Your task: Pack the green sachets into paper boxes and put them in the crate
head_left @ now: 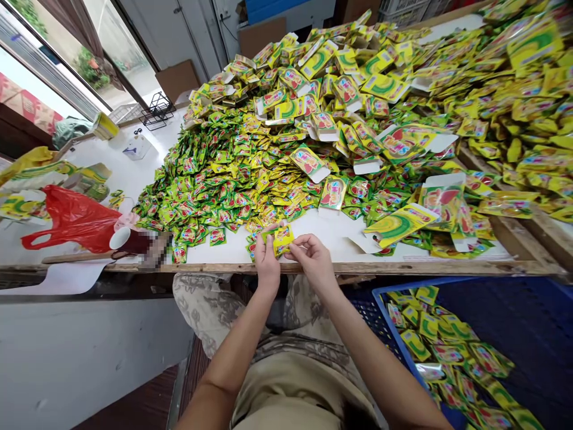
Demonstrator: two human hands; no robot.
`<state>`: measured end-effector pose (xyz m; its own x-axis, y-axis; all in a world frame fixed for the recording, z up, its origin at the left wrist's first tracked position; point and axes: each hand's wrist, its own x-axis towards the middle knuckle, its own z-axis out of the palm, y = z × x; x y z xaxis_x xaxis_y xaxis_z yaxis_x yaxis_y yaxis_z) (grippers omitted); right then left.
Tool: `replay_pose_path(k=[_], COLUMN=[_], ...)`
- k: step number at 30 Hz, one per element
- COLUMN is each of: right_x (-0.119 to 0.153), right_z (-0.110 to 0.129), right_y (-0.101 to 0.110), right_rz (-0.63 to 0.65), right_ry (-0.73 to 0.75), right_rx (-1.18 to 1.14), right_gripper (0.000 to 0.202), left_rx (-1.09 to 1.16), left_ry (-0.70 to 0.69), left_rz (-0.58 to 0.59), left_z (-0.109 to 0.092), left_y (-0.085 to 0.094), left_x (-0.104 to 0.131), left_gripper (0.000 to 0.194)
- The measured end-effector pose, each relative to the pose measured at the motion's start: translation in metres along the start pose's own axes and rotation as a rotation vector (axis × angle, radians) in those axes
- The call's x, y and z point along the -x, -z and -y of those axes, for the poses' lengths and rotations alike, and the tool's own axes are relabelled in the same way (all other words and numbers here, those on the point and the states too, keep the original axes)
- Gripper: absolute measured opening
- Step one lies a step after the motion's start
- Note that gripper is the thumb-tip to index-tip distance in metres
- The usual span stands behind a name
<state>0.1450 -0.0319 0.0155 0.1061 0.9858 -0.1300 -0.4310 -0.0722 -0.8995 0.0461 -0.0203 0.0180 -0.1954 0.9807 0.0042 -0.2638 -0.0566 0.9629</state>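
Over the front edge of the table, my left hand (267,263) is closed around small yellow-and-green packets (283,237), its thumb and fingers on their left side. How many packets it holds I cannot tell. My right hand (313,260) pinches at the lower right edge of the same packets, thumb and forefinger pressed together. Just beyond both hands lies a heap of small green and yellow packets (215,173). Behind it and to its right are many open printed boxes (333,194), some with white flaps sticking out.
Left on the white table (138,128) are a red plastic bag (80,221), a dark mug (132,242) and a black wire rack (157,110). A wooden rim (215,268) runs along the front edge. A blue crate (380,292) with filled yellow packs stands at lower right.
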Motion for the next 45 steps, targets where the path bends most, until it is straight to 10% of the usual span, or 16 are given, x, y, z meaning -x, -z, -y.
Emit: replay_pose_path(k=[21, 27, 38, 45], right_x=[-0.008, -0.015, -0.015, -0.043], right_z=[0.001, 0.023, 0.027, 0.034], right_y=[0.017, 0.02, 0.038, 0.079], right_rz=[0.019, 0.272, 0.203, 0.125], right_ry=[0.211, 0.261, 0.296, 0.306], right_rx=[0.393, 0.606, 0.644, 0.779], right_gripper=[0.047, 0.024, 0.018, 0.02], left_rx=[-0.177, -0.467, -0.364, -0.478], left_ry=[-0.023, -0.199, 0.105, 0.166], left_rz=[0.224, 0.321, 0.262, 0.634], left_z=[-0.008, -0.009, 0.0, -0.008], left_y=[0.01, 0.012, 0.001, -0.013], left_x=[0.005, 0.007, -0.001, -0.038], left_gripper=[0.039, 0.045, 0.031, 0.058])
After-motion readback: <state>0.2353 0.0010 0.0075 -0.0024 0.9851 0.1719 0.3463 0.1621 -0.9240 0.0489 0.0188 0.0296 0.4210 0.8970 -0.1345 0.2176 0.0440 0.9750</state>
